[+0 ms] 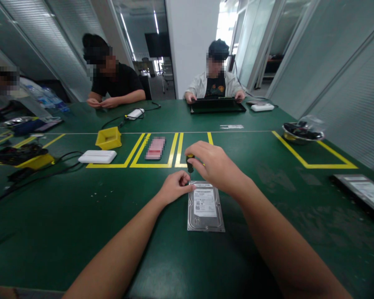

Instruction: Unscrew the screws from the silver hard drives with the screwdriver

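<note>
Your right hand (216, 166): grip closed round screwdriver (190, 162) handle, tip at far-left corner of hard drive (205, 205). Left hand (174, 187): fingers pinched at same corner. Drive flat on counter (81, 216). Keep driver upright, press straight down.

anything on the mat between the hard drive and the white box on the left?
Only the left hand, at the hard drive's corner. Toward the white box, bare green mat, in the head view.

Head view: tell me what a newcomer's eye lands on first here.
At centre, a silver rectangular hard drive lies flat on the green table. The right hand holds a black-and-yellow screwdriver upright at the drive's far left corner, the left hand beside it. Beyond, yellow tape outlines and a yellow plastic bin.
</note>
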A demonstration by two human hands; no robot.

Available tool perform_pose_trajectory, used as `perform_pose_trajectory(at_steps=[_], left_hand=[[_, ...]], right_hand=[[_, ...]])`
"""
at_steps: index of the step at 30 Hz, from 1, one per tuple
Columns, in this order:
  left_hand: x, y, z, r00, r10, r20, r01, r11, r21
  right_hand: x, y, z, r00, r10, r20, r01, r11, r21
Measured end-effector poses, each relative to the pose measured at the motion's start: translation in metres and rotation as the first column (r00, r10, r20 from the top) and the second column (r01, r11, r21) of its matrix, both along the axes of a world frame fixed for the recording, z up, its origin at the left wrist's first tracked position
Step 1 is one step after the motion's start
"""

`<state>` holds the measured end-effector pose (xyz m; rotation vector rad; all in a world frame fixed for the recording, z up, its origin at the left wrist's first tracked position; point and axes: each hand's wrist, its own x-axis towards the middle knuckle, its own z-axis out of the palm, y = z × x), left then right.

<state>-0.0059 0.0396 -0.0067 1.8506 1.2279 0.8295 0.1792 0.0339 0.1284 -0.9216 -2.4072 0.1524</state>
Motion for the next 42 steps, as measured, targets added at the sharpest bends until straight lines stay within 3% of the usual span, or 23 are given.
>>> perform_pose_trajectory(at_steps=[10,42], left_hand=[[0.0,0.0001,-0.0001,1.0,0.004,-0.015,-0.003,1.0,0.007],[0.0002,0.0,-0.0005,1.0,-0.002,-0.002,0.002,1.0,0.003]], right_hand=[[0.0008,-0.0016,-0.0012,0.999,0.048,-0.016,-0.048,0.999,0.015],[-0.0006,-0.0026,0.0039,0.998,-0.046,0.036,0.046,0.999,-0.013]])
